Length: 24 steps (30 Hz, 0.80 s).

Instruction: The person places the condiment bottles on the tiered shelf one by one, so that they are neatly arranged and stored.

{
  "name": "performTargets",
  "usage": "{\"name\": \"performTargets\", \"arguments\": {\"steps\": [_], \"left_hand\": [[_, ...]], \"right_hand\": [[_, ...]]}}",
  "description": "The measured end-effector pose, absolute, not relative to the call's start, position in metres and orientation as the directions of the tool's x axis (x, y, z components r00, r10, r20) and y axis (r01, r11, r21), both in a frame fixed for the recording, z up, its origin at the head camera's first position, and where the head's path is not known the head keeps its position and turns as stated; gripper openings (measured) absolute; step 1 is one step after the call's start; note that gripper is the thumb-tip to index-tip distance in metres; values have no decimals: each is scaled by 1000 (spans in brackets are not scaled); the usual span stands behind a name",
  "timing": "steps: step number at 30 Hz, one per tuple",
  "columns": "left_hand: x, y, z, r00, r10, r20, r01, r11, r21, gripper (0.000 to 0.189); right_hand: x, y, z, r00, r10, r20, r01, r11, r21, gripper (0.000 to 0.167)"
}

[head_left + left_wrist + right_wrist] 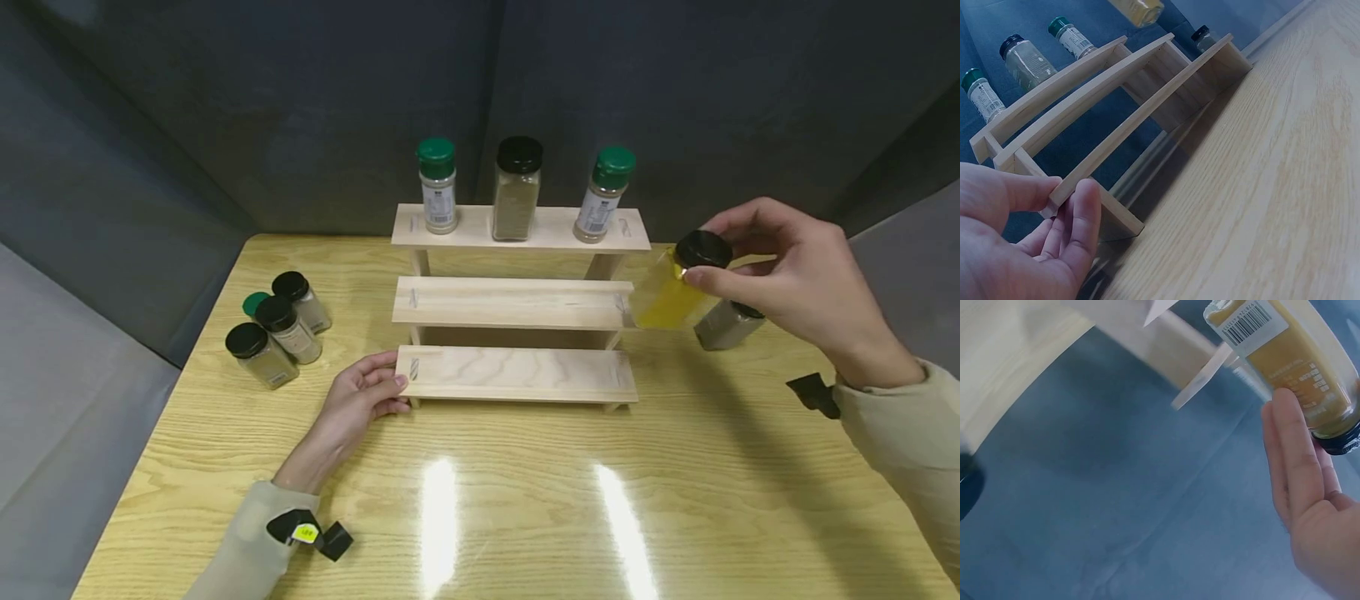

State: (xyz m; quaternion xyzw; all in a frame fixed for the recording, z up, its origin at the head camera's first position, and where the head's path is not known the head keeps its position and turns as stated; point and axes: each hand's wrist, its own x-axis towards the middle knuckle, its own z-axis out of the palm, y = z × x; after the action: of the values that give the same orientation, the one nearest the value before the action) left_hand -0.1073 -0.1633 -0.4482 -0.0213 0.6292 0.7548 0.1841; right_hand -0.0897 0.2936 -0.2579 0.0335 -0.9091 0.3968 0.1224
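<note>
- Spice rack [517,302], pale wood: one, of three tiers, standing on the counter [525,500].
- Lidded spice containers in view: nine; six black caps, three green.
- Top tier [474,229]: two green-capped shakers [439,196] flanking one black-capped square jar [516,204], all upright.
- Counter, left of rack: one cluster of four; three black-capped jars [270,364], one green-capped container [255,302], mostly hidden.
- Counter, right of rack: one black-capped jar [723,327], partly behind the right hand.
- Right hand [798,287]: raised above the counter, thumb and fingers grasping one yellow spice jar [663,293] near its black cap.
- Yellow spice jar: tilted, cap end at the grip, base slanting down beside the middle tier's right end.
- Left hand [360,390]: low, pinching the left end of the lowest tier [517,372].
</note>
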Motion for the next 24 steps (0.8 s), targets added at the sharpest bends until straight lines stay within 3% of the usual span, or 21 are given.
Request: {"name": "performTargets", "arguments": {"steps": [24], "left_hand": [[-108, -164, -448, -931, 261, -256, -299, -138, 944, 52]], "right_hand": [[-118, 222, -249, -950, -136, 282, -308, 570, -762, 39]]}}
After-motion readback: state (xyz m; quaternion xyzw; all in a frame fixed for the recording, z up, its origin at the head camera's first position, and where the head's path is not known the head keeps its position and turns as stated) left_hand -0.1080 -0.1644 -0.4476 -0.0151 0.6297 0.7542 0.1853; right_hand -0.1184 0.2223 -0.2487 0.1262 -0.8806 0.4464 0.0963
